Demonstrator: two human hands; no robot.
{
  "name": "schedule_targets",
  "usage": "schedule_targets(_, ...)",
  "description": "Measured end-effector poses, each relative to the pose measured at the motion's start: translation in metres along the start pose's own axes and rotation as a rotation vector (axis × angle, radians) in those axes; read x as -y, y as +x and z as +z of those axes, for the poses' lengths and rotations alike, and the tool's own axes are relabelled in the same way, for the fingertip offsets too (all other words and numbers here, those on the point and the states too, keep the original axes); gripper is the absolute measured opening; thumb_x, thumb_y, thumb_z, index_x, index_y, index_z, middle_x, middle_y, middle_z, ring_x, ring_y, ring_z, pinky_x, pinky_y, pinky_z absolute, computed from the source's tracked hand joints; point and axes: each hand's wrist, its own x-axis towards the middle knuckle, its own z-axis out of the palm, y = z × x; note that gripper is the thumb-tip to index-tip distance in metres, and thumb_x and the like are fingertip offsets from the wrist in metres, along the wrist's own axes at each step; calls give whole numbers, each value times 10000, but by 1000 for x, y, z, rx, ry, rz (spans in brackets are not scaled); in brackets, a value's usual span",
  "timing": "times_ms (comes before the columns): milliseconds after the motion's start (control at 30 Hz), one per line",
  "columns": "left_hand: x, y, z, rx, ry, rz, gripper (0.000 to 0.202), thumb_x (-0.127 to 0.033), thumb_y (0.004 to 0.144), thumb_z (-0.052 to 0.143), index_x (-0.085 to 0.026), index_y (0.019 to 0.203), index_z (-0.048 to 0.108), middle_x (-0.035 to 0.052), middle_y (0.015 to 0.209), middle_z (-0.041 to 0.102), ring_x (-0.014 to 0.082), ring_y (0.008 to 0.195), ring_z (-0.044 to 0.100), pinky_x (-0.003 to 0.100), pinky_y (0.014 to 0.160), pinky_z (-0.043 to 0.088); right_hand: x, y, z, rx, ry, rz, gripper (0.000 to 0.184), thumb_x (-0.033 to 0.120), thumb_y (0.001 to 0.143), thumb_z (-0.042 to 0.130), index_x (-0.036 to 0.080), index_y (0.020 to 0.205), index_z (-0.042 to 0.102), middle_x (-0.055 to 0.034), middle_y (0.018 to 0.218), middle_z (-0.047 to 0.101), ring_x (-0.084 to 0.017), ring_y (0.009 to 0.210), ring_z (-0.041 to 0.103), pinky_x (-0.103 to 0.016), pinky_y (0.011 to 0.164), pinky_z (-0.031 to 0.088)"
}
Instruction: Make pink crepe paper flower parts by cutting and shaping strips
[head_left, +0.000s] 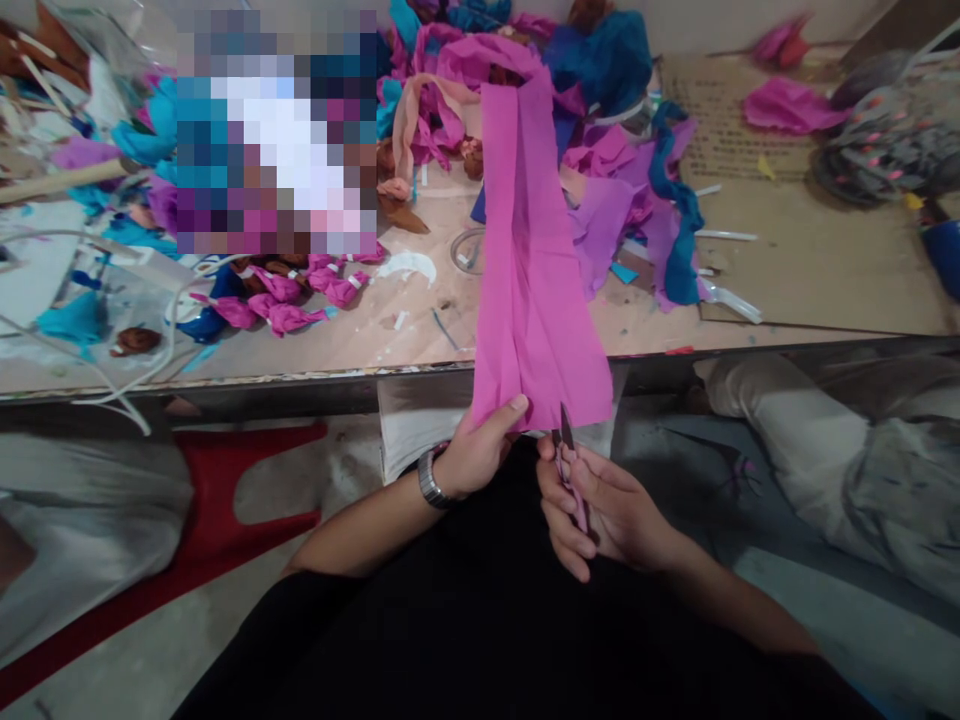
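Note:
A long pink strip of crepe paper hangs from the table's front edge toward me. My left hand grips its lower left corner, thumb on top. In my right hand is a pair of scissors with pink handles and dark blades. The slightly parted blades are at the strip's lower edge, right of my left thumb. The strip's far end runs back over the table and folds among other crumpled paper.
Crumpled blue paper and purple paper lie behind the strip. Tied pink paper bundles and a white cable are to the left. A cardboard sheet covers the right. People sit on both sides; a red chair stands left.

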Motion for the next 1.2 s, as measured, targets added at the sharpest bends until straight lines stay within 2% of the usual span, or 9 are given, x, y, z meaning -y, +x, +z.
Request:
schedule_targets(133, 3, 0, -5, -3, 26, 12, 336, -437, 781, 932, -179, 955, 806, 26, 979, 820, 191, 980, 771, 340, 1018, 588, 0, 2, 2, -41, 7, -7, 173, 360, 1135, 505, 219, 1234, 519, 58, 852, 561, -52, 518, 539, -230, 485, 589)
schedule_targets(233, 4, 0, -6, 7, 43, 8, 344, -454, 796, 921, -174, 962, 811, 28, 974, 817, 175, 922, 760, 331, 981, 591, 0, 2, 3, -44, 9, -17, 170, 361, 1134, 505, 221, 1228, 522, 58, 847, 560, -51, 509, 528, -222, 471, 577)
schedule_targets(467, 2, 0, -2, 7, 41, 12, 394, -470, 764, 940, -195, 1010, 803, 18, 967, 812, 201, 1054, 760, 350, 1075, 563, -1, 4, 4, -38, 4, -13, 182, 376, 1120, 546, 227, 1219, 509, 63, 839, 551, -51, 498, 510, -220, 466, 570)
schedule_targets(833, 5, 2, -3, 23, 28, 20, 419, -454, 788, 925, -193, 1089, 795, 19, 973, 810, 196, 990, 767, 354, 1033, 578, 0, 3, 7, -86, -17, -2, 196, 404, 1111, 567, 235, 1191, 509, 73, 829, 546, -44, 486, 500, -212, 457, 567)
schedule_targets(1033, 7, 1, -6, 15, 58, 13, 361, -466, 809, 902, -190, 1020, 804, 25, 955, 813, 198, 950, 765, 350, 997, 590, 0, 4, 7, -84, -31, 1, 201, 414, 1106, 573, 241, 1175, 498, 79, 818, 533, -42, 471, 475, -206, 439, 545)
schedule_targets(1200, 5, 1, -5, 3, 66, 7, 384, -456, 801, 905, -180, 1047, 800, 54, 1022, 822, 224, 1027, 768, 375, 1059, 565, 0, 5, 6, -91, -43, 4, 194, 410, 1107, 574, 247, 1166, 487, 80, 816, 527, -46, 469, 471, -208, 431, 538)
